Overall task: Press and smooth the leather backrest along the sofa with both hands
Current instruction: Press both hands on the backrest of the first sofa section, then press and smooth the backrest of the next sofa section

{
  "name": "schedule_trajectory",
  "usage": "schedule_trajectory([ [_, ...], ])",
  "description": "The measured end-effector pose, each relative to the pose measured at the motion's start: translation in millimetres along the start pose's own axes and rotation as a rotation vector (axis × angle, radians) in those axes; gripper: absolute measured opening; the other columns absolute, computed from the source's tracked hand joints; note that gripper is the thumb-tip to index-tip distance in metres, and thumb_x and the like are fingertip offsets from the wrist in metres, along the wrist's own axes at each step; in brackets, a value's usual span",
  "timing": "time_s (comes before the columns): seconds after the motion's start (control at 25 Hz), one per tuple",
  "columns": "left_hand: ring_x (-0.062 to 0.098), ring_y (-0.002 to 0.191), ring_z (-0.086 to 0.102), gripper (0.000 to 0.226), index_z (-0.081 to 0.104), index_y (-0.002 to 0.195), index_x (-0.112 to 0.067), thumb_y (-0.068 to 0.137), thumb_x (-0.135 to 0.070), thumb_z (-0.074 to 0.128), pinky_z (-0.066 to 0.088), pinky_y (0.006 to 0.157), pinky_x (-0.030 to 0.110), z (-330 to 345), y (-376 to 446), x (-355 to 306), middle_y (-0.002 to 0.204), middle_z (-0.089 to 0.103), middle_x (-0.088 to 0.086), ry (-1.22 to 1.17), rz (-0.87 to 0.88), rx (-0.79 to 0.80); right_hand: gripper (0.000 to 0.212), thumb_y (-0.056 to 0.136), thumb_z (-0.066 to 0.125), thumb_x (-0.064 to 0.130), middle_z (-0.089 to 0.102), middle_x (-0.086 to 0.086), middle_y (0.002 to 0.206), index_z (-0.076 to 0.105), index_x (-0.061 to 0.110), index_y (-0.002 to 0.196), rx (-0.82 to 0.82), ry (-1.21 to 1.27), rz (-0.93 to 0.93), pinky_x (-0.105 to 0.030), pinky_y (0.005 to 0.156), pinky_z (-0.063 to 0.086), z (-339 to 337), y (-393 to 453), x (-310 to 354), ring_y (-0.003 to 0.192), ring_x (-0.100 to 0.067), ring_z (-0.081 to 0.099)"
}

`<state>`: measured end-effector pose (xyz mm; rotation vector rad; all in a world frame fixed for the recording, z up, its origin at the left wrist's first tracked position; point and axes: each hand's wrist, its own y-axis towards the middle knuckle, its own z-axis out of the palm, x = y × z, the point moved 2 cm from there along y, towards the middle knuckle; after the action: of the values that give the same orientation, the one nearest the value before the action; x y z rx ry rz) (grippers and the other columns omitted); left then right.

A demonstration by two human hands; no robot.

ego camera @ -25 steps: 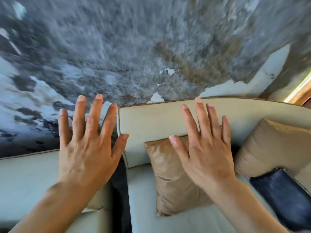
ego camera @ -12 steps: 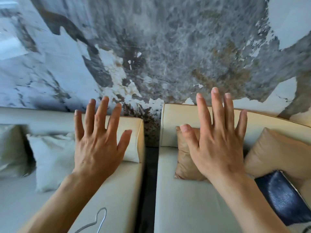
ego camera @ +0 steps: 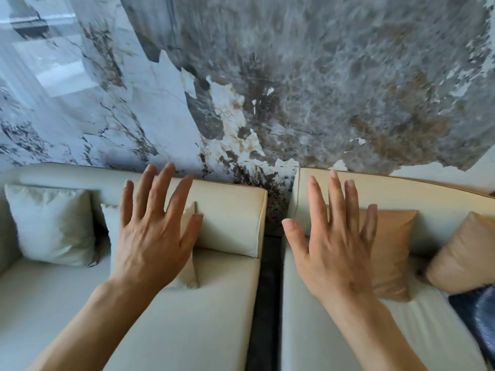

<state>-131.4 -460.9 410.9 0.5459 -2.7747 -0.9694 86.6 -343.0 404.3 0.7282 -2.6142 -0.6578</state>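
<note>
Your view has swung left: your left hand (ego camera: pixel 152 236) and right hand (ego camera: pixel 334 247), both spread wide and empty, now hover before the cream backrest (ego camera: pixel 230 212), pressing not yet begun.

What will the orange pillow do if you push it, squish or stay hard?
The orange pillow would probably squish: its cover shows soft folds and its corners look limp. It likely tips or slides easily too, since it only leans on the cream backrest. It looks light for its size, though that is a guess. The right hand hovers before it, fingers spread.
</note>
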Motion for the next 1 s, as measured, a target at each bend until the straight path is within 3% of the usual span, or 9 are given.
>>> schedule_trajectory([
  [0.28,0.04,0.146,0.021,0.06,0.045,0.142,-0.01,0.092,-0.043,0.04,0.009,0.118,0.056,50.0,-8.4,175.0,0.157,0.032,0.017,-0.082,-0.084,0.103,0.07,0.091,0.031,0.056,0.027,-0.011,0.158,0.03,0.018,0.15,0.063,-0.14,0.067,-0.062,0.111,0.018,79.4,-1.4,148.1,0.145,-0.032,0.023],
  [0.44,0.04,0.147,0.02,0.06,0.044,0.142,-0.009,0.092,-0.042,0.041,0.008,0.118,0.055,94.1,1.5,222.0,0.156,0.032,0.017,-0.125,-0.083,0.133,0.068,0.092,0.033,0.055,0.029,-0.01,0.157,0.031,0.019,0.15,0.08,-0.206,0.081,-0.061,0.111,0.021,127.4,12.5,183.5,0.144,-0.032,0.025],
  [0.68,0.041,0.146,0.025,0.058,0.049,0.141,-0.008,0.092,-0.038,0.045,0.013,0.117,0.06,195.8,10.6,221.4,0.156,0.035,0.018,-0.138,-0.072,0.224,0.067,0.092,0.034,0.054,0.027,-0.01,0.158,0.029,0.019,0.15,0.114,-0.198,0.146,-0.06,0.111,0.021,231.2,39.4,165.5,0.145,-0.032,0.022],
  [1.0,0.035,0.148,0.018,0.06,0.038,0.148,-0.014,0.095,-0.042,0.039,0.01,0.12,0.056,402.3,-3.4,197.7,0.159,0.029,0.015,-0.095,-0.034,0.36,0.067,0.093,0.033,0.054,0.025,-0.011,0.159,0.026,0.019,0.15,0.243,-0.125,0.109,-0.058,0.114,0.011,447.1,65.3,82.7,0.146,-0.033,0.019],
])
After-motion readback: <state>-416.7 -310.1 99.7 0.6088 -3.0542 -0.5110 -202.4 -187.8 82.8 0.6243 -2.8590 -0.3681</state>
